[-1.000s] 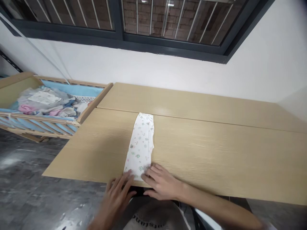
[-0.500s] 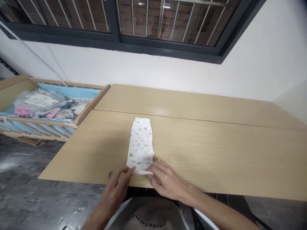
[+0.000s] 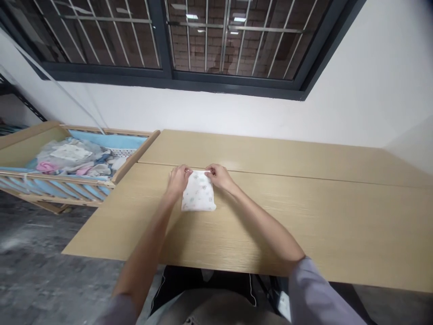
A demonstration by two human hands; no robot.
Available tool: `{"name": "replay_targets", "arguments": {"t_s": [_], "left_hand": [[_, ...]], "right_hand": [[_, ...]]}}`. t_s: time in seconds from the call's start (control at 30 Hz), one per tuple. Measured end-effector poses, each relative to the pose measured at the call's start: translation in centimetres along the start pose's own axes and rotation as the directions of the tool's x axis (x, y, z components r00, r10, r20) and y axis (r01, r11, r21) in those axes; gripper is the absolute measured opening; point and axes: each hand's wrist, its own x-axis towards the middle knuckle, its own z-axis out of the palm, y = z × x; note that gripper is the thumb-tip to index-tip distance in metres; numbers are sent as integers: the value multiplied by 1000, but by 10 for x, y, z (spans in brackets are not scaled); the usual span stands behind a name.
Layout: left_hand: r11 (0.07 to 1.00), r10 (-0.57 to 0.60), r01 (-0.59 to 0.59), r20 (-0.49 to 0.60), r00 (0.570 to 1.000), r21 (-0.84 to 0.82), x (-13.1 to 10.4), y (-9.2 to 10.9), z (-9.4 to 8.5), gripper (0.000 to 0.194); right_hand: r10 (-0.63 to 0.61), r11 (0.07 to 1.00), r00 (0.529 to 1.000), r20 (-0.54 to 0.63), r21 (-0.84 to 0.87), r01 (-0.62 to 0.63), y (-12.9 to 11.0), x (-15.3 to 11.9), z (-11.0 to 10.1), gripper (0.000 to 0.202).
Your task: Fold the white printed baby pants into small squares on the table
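Note:
White baby pants with a small scattered print lie on the wooden table, folded into a short, nearly square shape. At their far left corner, my left hand pinches the cloth between thumb and fingers. My right hand grips the far right corner in the same way. Both forearms reach forward on either side of the pants. The fingertips partly cover the far edge of the cloth.
The light wooden table has a seam running across it toward the wall. To its left stands a wooden crib holding a heap of baby clothes and a clear plastic bag. A barred window is above.
Both hands have moved away from me, carrying the near end of the pants up to the far end. The cloth is now doubled over and about half as long. The view has tilted upward slightly.

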Motion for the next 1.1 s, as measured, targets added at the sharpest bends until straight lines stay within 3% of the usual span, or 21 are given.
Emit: {"name": "replay_targets", "arguments": {"t_s": [0.17,0.33,0.43,0.53,0.6,0.67,0.77,0.83,0.93,1.1], "left_hand": [[998,-31,26,113,993,49,34,-10,36,17],[993,-20,7,109,994,116,36,-7,38,23],[986,-11,0,66,998,164,1,1,29,33],[977,24,-29,25,999,212,-69,14,30,46],[951,96,-82,-35,995,297,-118,22,39,55],[930,135,-113,-39,990,350,-154,27,50,61],[908,165,-152,-1,986,391,-177,27,62,59],[895,174,-165,16,985,414,-177,24,64,51],[886,187,-177,20,982,428,-173,20,59,46],[884,184,-182,37,982,430,-170,23,51,48]], "right_hand": [[151,988,988,18,-49,-150,34,29,28,17],[172,979,984,50,-116,-165,43,30,34,18],[133,981,991,28,-146,-128,35,23,24,29],[-76,973,995,65,-215,88,15,8,12,41],[-283,911,938,199,-249,327,-1,-6,10,46],[-445,815,818,364,-214,538,-14,-19,16,51],[-572,691,623,535,-95,716,-22,-34,35,55],[-591,660,553,587,-43,750,-17,-39,49,57],[-554,681,539,634,-27,732,-2,-39,63,57],[-439,754,586,681,-76,653,20,-22,66,61]]}}
